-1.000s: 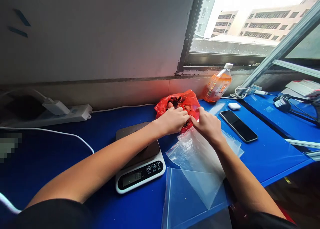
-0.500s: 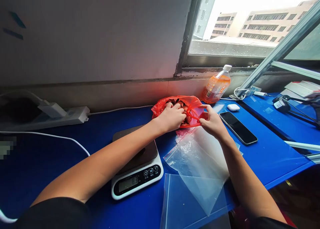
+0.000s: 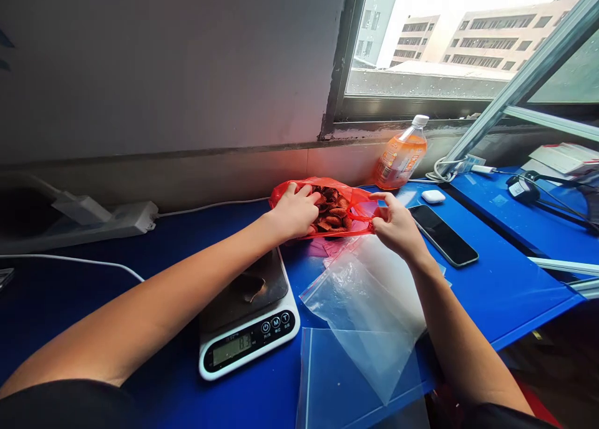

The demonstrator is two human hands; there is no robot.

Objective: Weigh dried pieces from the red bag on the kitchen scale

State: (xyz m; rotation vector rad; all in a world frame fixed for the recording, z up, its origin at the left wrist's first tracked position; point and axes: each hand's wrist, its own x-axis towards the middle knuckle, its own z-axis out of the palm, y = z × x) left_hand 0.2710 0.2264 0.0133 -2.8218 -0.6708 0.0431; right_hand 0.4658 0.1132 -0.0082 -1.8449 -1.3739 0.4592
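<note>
A red plastic bag (image 3: 360,211) lies behind the kitchen scale with its mouth spread wide. Inside it are many curled, reddish-brown dried pieces (image 3: 333,217). My left hand (image 3: 294,212) is closed over the bag's left rim, its fingertips bent down at the edge of the pieces and partly hidden. At the other side, my right hand (image 3: 397,226) pinches the bag's gathered right edge between thumb and fingers. The white kitchen scale (image 3: 250,342) shows about 8.3 oz, and a small brown piece (image 3: 255,287) rests on its dark plate.
Clear zip bags (image 3: 360,366) lie right of the scale. Farther right are a phone (image 3: 444,236) and a white earbud case (image 3: 433,196). An orange drink bottle (image 3: 401,154) stands by the wall under the window. A power strip (image 3: 116,226) with cables sits at the left.
My left hand has moved left from over the pieces to the bag's left rim. The bag's mouth is wider and more pieces show. My right hand keeps its pinch. The view has shifted slightly.
</note>
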